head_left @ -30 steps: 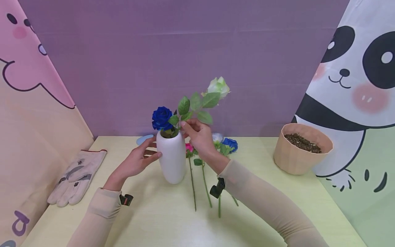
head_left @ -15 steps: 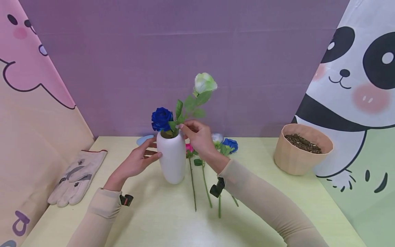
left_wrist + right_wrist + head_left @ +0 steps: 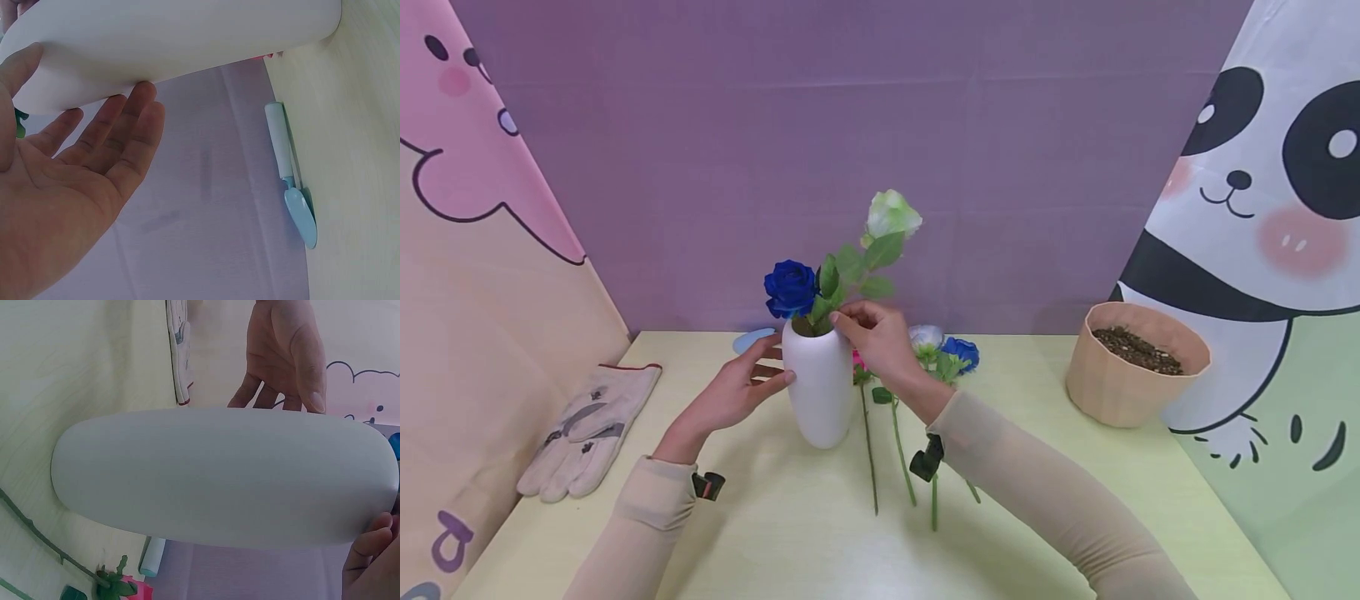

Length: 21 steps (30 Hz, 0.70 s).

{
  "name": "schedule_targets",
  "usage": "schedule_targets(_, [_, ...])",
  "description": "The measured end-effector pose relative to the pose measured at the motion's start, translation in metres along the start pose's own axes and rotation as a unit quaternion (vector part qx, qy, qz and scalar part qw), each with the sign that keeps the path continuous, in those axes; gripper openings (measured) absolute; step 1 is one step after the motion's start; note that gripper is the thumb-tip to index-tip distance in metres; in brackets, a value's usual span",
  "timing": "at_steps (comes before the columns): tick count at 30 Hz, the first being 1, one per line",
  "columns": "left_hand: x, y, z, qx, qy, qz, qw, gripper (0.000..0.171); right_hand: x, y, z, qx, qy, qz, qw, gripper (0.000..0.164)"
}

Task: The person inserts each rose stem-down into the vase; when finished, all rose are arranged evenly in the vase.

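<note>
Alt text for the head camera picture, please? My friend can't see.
A right hand pinches a greenish-white rose at the mouth of a white vase holding a blue rose; the left hand touches the vase. Loose flowers lie nearby; a soil-filled planter stands far right.

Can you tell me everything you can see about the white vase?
The white vase is tall, smooth and plain, with rounded shoulders and a narrower base; it could be ceramic. It stands upright on the pale table, with a blue rose leaning out of its open top. The left hand touches its side with fingertips and thumb. The right hand is at the rim, pinching a white-green rose by the stem.
</note>
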State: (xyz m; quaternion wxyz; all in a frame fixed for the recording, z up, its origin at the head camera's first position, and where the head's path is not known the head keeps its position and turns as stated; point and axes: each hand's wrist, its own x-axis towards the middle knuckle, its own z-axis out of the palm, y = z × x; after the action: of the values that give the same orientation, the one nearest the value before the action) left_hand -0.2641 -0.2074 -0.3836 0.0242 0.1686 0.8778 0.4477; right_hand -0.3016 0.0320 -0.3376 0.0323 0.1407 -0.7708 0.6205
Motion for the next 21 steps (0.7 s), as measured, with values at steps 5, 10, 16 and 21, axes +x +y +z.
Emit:
schedule_targets(5, [-0.0004,0.0012,-0.0009,-0.004,-0.001,-0.005,1.0,0.075,0.0003,-0.001,0.0017,0.024,0.01,0.011,1.0,0.022])
schedule_targets(10, [-0.0004,0.0016,-0.0011,-0.002,-0.002,-0.003,1.0,0.076,0.0003,-0.0019,0.0019,0.037,0.014,0.007,0.999,0.022])
schedule_targets(16, [0.0003,0.0007,-0.0007,0.01,0.003,-0.002,0.9999,0.075,0.0007,-0.0025,0.0015,0.017,0.018,0.001,1.0,0.019])
schedule_targets(21, [0.0002,-0.0005,-0.0009,0.013,0.003,0.002,0.9999,0.075,0.0007,-0.0012,0.0009,-0.023,0.028,-0.007,0.999,0.018])
